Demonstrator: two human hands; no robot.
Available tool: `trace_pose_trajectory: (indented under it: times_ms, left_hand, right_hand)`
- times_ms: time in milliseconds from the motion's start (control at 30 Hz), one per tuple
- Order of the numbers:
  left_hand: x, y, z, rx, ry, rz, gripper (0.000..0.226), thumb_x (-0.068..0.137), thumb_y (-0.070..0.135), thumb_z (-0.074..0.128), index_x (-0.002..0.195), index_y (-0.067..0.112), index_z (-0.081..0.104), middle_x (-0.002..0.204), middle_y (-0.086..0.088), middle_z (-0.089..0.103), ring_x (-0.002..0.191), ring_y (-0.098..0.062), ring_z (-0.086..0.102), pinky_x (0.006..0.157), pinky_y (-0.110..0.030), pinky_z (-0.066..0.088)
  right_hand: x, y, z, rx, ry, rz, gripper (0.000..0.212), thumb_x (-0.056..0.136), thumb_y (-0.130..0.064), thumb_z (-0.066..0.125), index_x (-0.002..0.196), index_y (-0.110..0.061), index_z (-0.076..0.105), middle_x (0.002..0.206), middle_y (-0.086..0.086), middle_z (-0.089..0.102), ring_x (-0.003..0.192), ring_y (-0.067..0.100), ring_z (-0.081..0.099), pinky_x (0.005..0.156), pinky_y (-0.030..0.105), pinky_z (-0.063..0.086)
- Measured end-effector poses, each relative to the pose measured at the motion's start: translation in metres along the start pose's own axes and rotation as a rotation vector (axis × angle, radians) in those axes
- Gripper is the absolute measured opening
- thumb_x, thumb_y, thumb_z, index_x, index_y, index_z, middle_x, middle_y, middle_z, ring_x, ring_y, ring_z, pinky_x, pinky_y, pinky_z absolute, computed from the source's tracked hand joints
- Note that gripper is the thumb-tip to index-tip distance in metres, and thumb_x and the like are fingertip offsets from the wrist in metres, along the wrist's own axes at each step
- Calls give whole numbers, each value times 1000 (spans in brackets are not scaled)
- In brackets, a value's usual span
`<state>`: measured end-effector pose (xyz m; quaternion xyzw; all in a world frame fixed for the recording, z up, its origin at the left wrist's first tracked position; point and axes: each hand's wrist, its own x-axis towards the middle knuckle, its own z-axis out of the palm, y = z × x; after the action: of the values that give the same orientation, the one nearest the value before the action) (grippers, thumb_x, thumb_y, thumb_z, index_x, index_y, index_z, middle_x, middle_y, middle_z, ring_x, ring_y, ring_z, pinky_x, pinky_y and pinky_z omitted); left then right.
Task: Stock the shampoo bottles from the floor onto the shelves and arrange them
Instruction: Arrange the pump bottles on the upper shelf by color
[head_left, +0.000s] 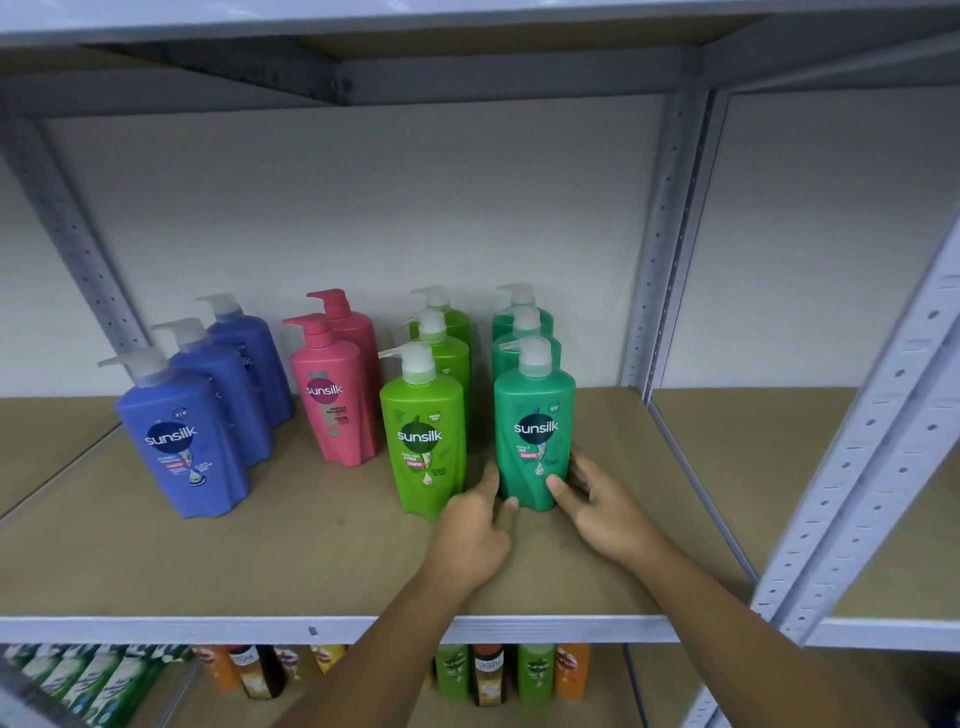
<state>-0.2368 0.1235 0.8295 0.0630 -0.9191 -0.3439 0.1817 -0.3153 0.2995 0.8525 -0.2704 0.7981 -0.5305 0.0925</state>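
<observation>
In the head view, the front teal bottle (535, 431) stands upright on the brown shelf board (260, 545), at the head of a row of three teal pump bottles and just beside the lime green bottle (422, 431), with a narrow gap between the two. The left hand (470, 530) pinches its lower left corner, index finger laid up the flank and thumb tip at the foot, the other fingers curled under. The right hand (605, 512) holds the lower right side, thumb on the front face and fingers wrapped behind. The bottle looks like a full, rigid plastic pump pack, so probably fairly heavy and bottom-weighted, with a smooth, glossy skin that may slide in the fingers. It should slide along the board without tipping if pushed low, as here. For lifting, the waisted body is the safer hold; the pump head (532, 356) and its thin spout look less trustworthy.
</observation>
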Motion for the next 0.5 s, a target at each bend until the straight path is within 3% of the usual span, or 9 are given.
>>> trace_pose_trajectory:
  times_ms: [100, 167, 267, 500]
  left_hand:
    - [-16, -8, -11, 105, -97, 18, 68, 98, 43, 53, 159, 28, 27, 118, -5, 71, 100, -21, 66, 86, -33, 53]
    - [-26, -13, -19, 114, -132, 53, 60, 99, 42, 54, 155, 29, 37, 129, -1, 68, 111, -15, 64, 96, -24, 48]
    - [-40, -22, -32, 134, -145, 119, 49, 100, 37, 55, 146, 22, 53, 150, 6, 52, 139, -9, 45, 111, -11, 27]
    - [-64, -47, -60, 198, -70, 137, 38, 100, 32, 56, 136, 23, 64, 143, 11, 58, 138, -4, 44, 107, 0, 16]
  right_hand:
    - [-20, -4, -2, -200, -7, 9, 58, 98, -34, 60, 151, -32, 37, 143, -25, 46, 132, -5, 43, 114, 22, 32]
    - [-34, -4, 1, -301, 31, 10, 59, 98, -36, 59, 152, -28, 37, 141, -24, 44, 131, -3, 41, 108, 15, 29]
    - [-51, -4, 10, -461, 45, -28, 58, 97, -41, 57, 151, -24, 42, 149, -11, 48, 136, 8, 43, 111, 17, 29]
    - [-59, -19, 45, -507, -119, -158, 53, 97, -38, 60, 145, -19, 51, 151, -5, 48, 139, 6, 39, 107, 2, 13]
